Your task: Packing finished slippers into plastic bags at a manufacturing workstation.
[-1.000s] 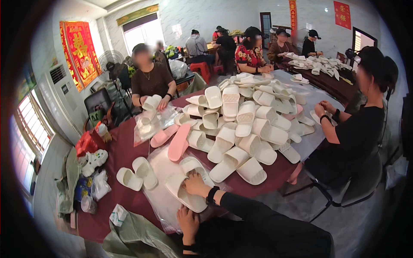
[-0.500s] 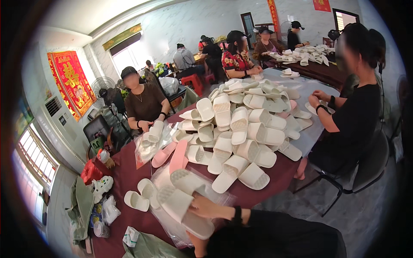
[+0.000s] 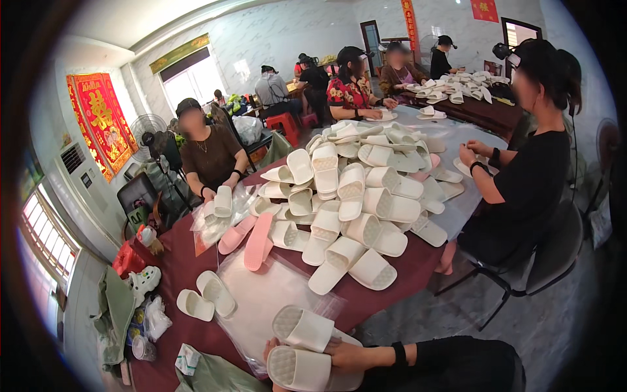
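A pair of white slide slippers is held side by side near the lower edge, toes to the right. My right hand closes on them from the right, its fingers partly hidden by the straps. On their left side my left hand shows only some fingers, bent around the edge of the slippers; the rest is hidden beneath. Just beyond lie clear flat plastic bags. Another white pair of slippers rests left of the bags. Two pink slippers lie at the bags' far edge.
A big heap of white slippers covers the middle of the dark red table. Bags, a jar and a tissue pack line the left side. Co-workers sit left, right and beyond.
Both hands have drawn the white slippers back toward me, off the plastic bags. The slippers have turned and now sit side by side. The co-worker at left has raised their head slightly.
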A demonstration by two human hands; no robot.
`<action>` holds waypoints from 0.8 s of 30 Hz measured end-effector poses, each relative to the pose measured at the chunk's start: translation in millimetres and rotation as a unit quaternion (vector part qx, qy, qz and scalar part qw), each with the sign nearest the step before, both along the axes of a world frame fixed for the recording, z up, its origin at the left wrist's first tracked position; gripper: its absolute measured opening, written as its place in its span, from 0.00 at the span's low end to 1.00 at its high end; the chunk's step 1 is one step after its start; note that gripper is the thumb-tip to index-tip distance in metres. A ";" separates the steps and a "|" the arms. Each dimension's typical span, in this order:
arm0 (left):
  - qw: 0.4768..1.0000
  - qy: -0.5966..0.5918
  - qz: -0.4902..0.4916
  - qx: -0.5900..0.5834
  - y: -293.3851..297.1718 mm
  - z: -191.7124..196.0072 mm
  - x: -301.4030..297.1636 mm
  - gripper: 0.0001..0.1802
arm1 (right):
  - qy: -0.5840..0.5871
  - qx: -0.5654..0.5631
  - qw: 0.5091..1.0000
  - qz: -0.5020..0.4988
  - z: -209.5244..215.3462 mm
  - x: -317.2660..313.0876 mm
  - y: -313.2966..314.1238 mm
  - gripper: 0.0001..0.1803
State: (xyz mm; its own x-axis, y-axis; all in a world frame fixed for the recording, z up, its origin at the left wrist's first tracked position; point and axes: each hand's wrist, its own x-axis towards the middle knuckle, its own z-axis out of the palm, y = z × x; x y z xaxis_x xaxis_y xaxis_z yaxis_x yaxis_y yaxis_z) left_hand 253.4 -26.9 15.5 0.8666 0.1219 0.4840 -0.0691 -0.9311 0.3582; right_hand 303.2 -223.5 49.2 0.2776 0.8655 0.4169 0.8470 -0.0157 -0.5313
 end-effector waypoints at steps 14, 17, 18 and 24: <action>0.998 0.046 -0.016 -0.032 23.9 14.7 -0.1 0.16 | 0.042 0.004 0.998 0.056 19.4 -9.2 -6.0 0.34; 0.997 0.057 -0.020 -0.038 29.8 16.6 0.6 0.15 | 0.047 0.018 0.997 0.053 25.4 -11.6 -8.3 0.34; 0.997 0.061 -0.022 -0.040 32.2 17.0 1.1 0.15 | 0.040 0.037 0.997 0.048 25.8 -11.9 -8.9 0.34; 0.995 0.082 -0.016 -0.047 47.8 23.4 -4.0 0.15 | 0.052 0.031 0.997 0.041 17.1 -13.0 -9.1 0.34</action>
